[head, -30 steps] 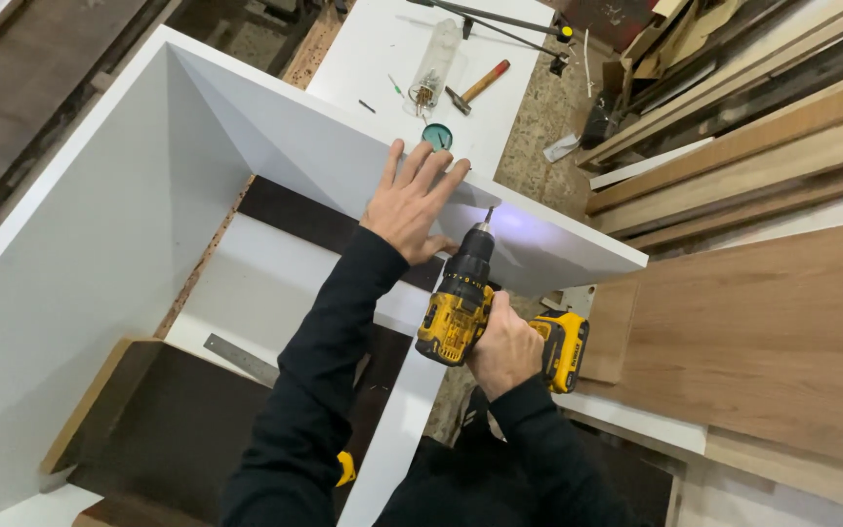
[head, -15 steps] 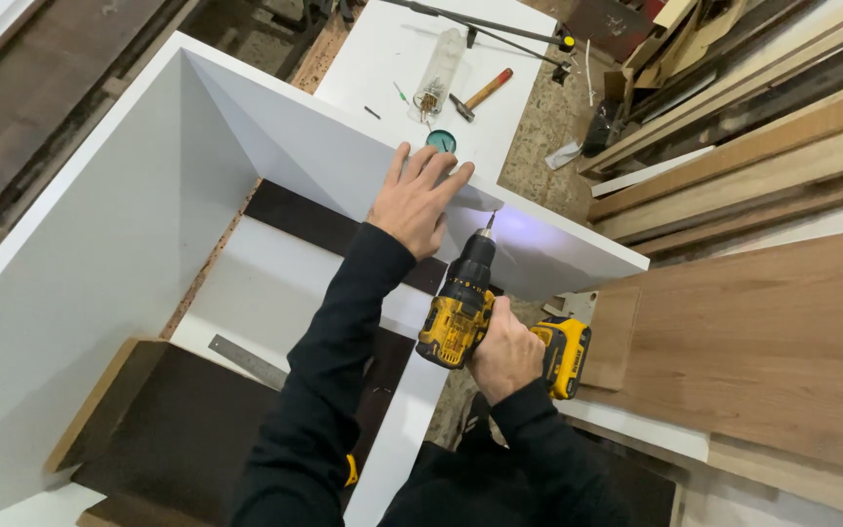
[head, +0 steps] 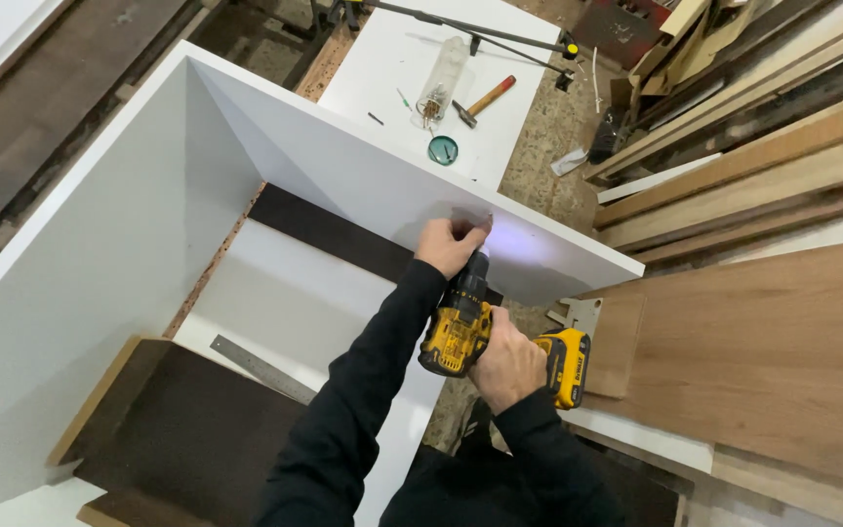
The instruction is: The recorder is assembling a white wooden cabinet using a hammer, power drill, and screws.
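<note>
Head view, looking straight down: the right hand is wrapped tight around the grip of a yellow and black cordless drill, whose battery foot sticks out to the right. The drill's nose points up at the edge of a white cabinet panel, and its work light throws a pale bluish patch on the panel just beside the tip. The left hand is curled at that same spot, fingers pinched together right at the drill's tip; what they pinch is too small to tell. Both arms wear black sleeves.

That panel meets a second white panel at a corner on the left, so the two form an open box frame around the left arm. Inside the frame lie a white board, a dark brown board and a steel ruler across their joint.

Beyond the panel's far edge is a white surface carrying a small hammer with a wooden handle, a round green lid, a clear plastic bag of small hardware and a long black bar clamp. To the right, wooden planks are stacked slantwise, and a broad brown wood sheet lies just beside the drill's battery, with a small metal bracket near its edge.
</note>
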